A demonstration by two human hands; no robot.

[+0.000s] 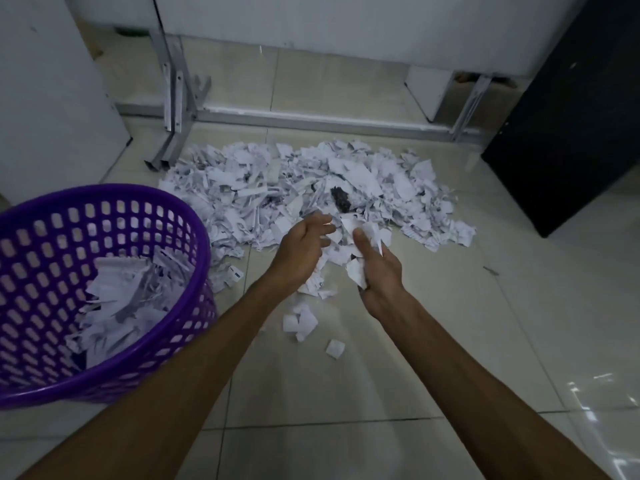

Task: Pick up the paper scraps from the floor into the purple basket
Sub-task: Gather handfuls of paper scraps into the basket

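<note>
- Floor (433, 341): pale glossy tiles with thin dark grout lines; light glare at lower right.
- Grey metal frame (311, 121): rail along the floor, angled legs at left and right.
- White wall (346, 22) behind the frame.
- White panel (52, 98) at left.
- Dark cabinet (571, 116) at right.
- Lighting dim.

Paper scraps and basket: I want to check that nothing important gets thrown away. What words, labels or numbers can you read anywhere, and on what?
No text can be read.
Paper scraps on the floor: faint grey print, too blurred to read.
Small scrap beside the basket: a dark printed mark, too small to read.
Scraps in the right hand and by the left hand: print unreadable.
Purple basket: no label visible.
</note>
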